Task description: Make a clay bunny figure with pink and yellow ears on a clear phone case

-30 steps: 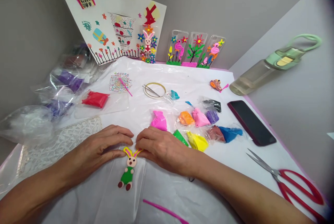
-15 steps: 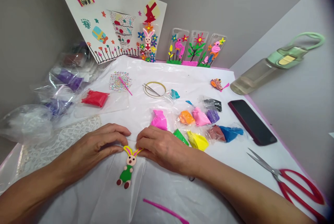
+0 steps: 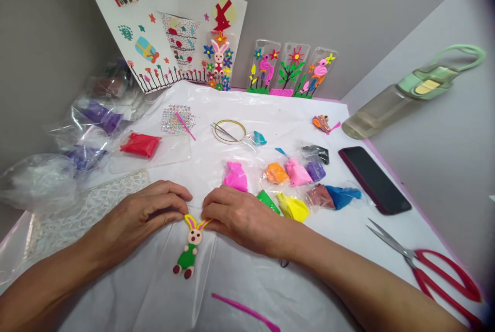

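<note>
A small clay bunny [image 3: 188, 249] with yellow-and-pink ears, a beige face, a green body and dark red feet lies on a clear phone case [image 3: 181, 291] on the white plastic sheet. My left hand [image 3: 143, 213] rests palm down, its curled fingertips touching the bunny's left ear. My right hand [image 3: 237, 216] lies opposite, fingertips pinched at the right ear. Both hands press on the ears at the figure's top.
Small bags of coloured clay [image 3: 294, 187] lie beyond my right hand. A phone [image 3: 374, 180], red-handled scissors [image 3: 433, 270] and a water bottle [image 3: 406, 97] are to the right. Decorated phone cases [image 3: 290, 71] and a card lean against the wall; a pink stick [image 3: 243, 311] lies near.
My left fingertips have slid slightly back toward the bunny's left ear; the view has shifted a little. The bunny and my right hand stay in place.
</note>
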A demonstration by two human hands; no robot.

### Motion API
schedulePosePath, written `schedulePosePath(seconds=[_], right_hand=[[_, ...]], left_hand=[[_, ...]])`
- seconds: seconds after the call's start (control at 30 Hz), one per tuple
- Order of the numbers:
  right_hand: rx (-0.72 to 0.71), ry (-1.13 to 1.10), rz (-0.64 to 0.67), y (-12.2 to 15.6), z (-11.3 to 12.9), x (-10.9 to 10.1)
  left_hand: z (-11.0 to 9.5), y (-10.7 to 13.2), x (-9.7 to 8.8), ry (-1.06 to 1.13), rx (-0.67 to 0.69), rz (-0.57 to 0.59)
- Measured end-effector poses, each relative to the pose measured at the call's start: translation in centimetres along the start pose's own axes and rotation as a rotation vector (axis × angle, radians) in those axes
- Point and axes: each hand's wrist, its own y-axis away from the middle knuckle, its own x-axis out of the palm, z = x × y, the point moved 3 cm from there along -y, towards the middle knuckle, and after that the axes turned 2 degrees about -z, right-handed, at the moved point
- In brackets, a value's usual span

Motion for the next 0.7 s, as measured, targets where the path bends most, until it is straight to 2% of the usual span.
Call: schedulePosePath(seconds=[0.7], right_hand=[[-0.008, -0.001, 0.003, 0.04, -0.06, 0.0]], left_hand=[[-0.67, -0.36, -0.08, -0.021, -0.028, 0.017]])
